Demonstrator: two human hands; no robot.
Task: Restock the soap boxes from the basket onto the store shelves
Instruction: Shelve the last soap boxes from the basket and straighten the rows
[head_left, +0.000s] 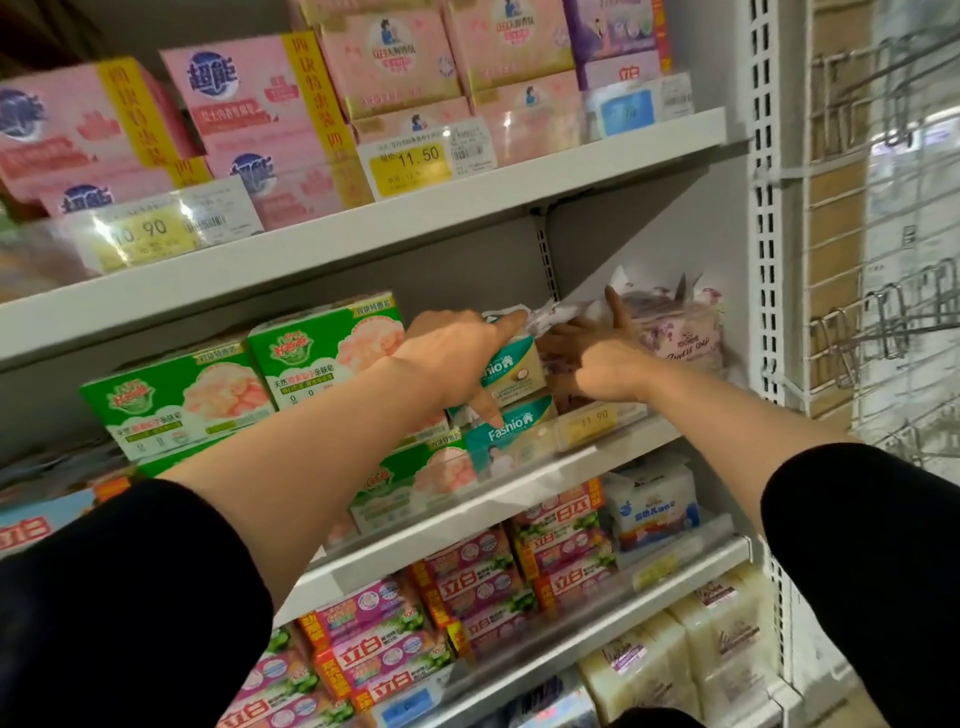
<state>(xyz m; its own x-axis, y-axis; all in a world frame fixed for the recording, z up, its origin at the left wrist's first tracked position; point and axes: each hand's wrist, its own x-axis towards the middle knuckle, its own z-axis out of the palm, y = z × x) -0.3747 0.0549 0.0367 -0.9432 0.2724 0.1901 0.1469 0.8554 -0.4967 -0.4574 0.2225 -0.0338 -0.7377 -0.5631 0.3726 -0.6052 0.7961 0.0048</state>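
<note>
Soap boxes in teal and white card marked Fashio (511, 395) sit stacked near the right end of the middle white metal shelf (545, 467), at its front edge. The left hand (457, 358) grips the upper box, thumb down on the lower one, fingers curled over the top. The right hand (597, 358) lies spread, fingers straight, touching pink floral plastic-wrapped soap packs (680, 332) at the right end. Both forearms reach up, black sleeves pushed back. Green and white soap cartons (249, 384) stand just left.
</note>
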